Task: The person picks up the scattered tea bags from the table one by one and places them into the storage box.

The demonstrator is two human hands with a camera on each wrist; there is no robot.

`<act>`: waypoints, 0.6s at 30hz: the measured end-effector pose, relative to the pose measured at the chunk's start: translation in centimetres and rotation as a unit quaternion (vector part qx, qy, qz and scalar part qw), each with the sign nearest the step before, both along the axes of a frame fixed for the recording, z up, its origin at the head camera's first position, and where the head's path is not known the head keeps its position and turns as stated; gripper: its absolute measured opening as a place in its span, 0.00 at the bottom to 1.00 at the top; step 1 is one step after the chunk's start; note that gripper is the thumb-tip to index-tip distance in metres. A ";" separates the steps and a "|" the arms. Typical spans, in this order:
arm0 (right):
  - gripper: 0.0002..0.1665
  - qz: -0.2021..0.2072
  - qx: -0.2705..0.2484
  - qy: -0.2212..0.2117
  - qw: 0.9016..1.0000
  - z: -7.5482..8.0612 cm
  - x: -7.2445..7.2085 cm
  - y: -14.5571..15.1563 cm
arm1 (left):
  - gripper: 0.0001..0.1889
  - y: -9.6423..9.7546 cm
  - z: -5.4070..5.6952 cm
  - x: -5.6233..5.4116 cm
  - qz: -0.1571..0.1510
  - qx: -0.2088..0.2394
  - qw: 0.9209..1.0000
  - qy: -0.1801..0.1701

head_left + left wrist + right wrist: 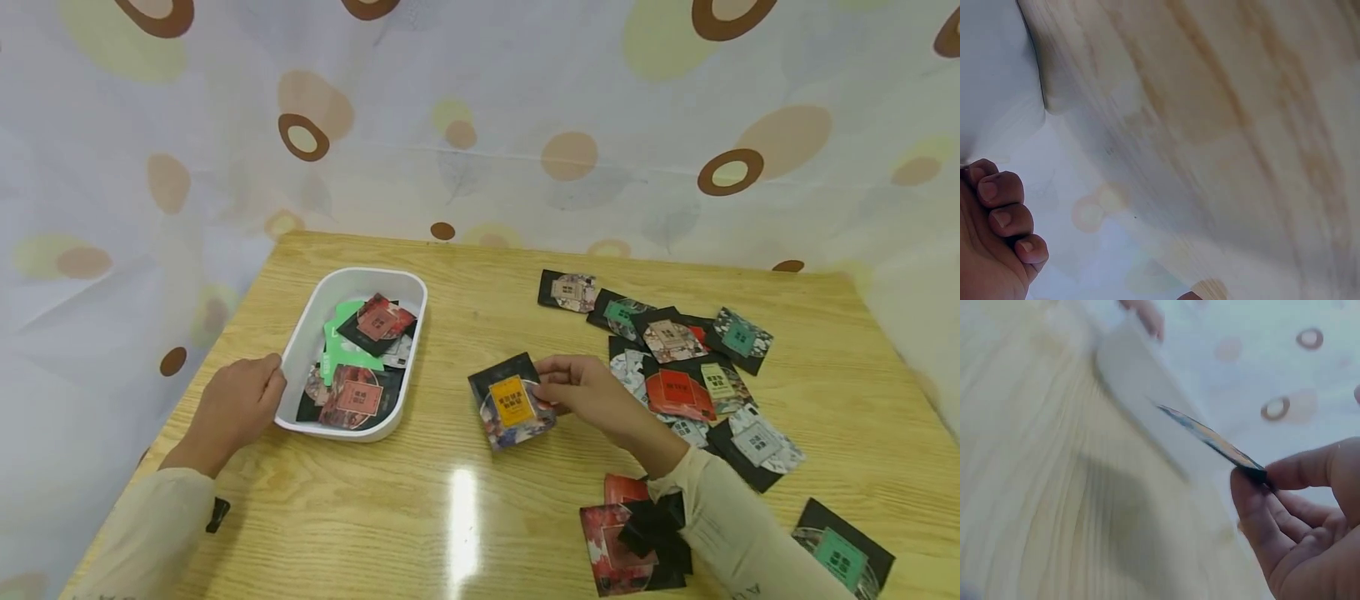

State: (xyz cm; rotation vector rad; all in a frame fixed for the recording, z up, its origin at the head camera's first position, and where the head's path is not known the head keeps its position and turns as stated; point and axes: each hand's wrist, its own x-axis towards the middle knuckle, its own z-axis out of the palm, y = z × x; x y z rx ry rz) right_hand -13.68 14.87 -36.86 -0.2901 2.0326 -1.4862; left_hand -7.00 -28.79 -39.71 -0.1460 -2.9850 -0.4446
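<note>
Right hand (588, 392) pinches the yellow-labelled sachet (512, 402), likely light, bendable, slick, aptly by its 3 o'clock edge; left hand (238, 407) grips white tub (402, 292) at 8 o'clock.

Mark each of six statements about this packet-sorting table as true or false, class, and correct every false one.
1. The right hand pinches a yellow-labelled packet. True.
2. The left hand holds a packet. False: it holds the white plastic tub at its edge.
3. The white plastic tub is empty. False: several packets lie inside.
4. The yellow-labelled packet is held above the wooden tabletop. True.
5. The heap of loose packets lies left of the tub. False: it lies to the right.
6. A green-labelled packet lies apart from that heap, by the right sleeve. True.
</note>
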 end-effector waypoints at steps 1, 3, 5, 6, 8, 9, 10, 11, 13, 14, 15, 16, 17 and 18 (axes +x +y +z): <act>0.27 -0.006 -0.010 -0.008 1.000 0.2 -0.2 -1.0 | 0.18 0.0 0.0 0.0 0.002 0.001 1.000 0.000; 0.27 -0.013 -0.031 -0.024 0.999 0.5 -0.5 -3.1 | 0.17 -0.1 0.0 0.0 0.005 -0.002 1.000 -0.005; 0.27 -0.016 -0.050 -0.040 0.998 0.8 -0.7 -5.4 | 0.17 -0.2 -0.2 0.2 0.007 -0.005 1.000 -0.017; 0.27 -0.012 -0.057 -0.047 0.997 0.9 -0.8 -6.5 | 0.17 -0.2 -0.3 0.3 0.007 -0.006 1.000 -0.023; 0.27 -0.007 -0.069 -0.060 0.996 1.0 -1.0 -8.6 | 0.17 -0.2 -0.6 0.4 0.006 -0.009 1.000 -0.029; 0.26 -0.004 -0.075 -0.063 0.995 1.1 -1.2 -9.6 | 0.17 -0.2 -0.7 0.5 0.006 -0.009 1.000 -0.028; 0.26 -0.003 -0.079 -0.067 0.995 1.1 -1.4 -10.5 | 0.17 -0.1 -0.7 0.5 0.006 -0.011 1.000 -0.024; 0.25 -0.005 -0.082 -0.069 0.994 1.1 -1.6 -11.4 | 0.17 -0.1 -0.7 0.4 0.007 -0.010 1.000 -0.019; 0.25 -0.015 -0.087 -0.069 0.994 1.1 -1.9 -13.0 | 0.17 0.0 -0.7 0.3 0.006 -0.010 1.000 -0.007; 0.25 -0.024 -0.088 -0.067 0.994 1.1 -2.1 -13.8 | 0.17 0.0 -0.6 0.2 0.005 -0.009 1.000 -0.002; 0.25 -0.030 -0.089 -0.061 0.994 1.1 -2.3 -14.4 | 0.17 0.0 -0.6 0.2 0.004 -0.010 1.000 0.003; 0.25 -0.038 -0.088 -0.057 0.994 1.1 -2.4 -15.0 | 0.17 0.0 -0.5 0.1 0.003 -0.010 1.000 0.006; 0.25 -0.043 -0.087 -0.050 0.994 1.1 -2.5 -15.5 | 0.17 0.0 -0.4 0.0 0.003 -0.009 1.000 0.009; 0.25 -0.045 -0.087 -0.044 0.994 1.1 -2.5 -15.9 | 0.17 0.0 -0.4 0.0 0.003 -0.009 1.000 0.011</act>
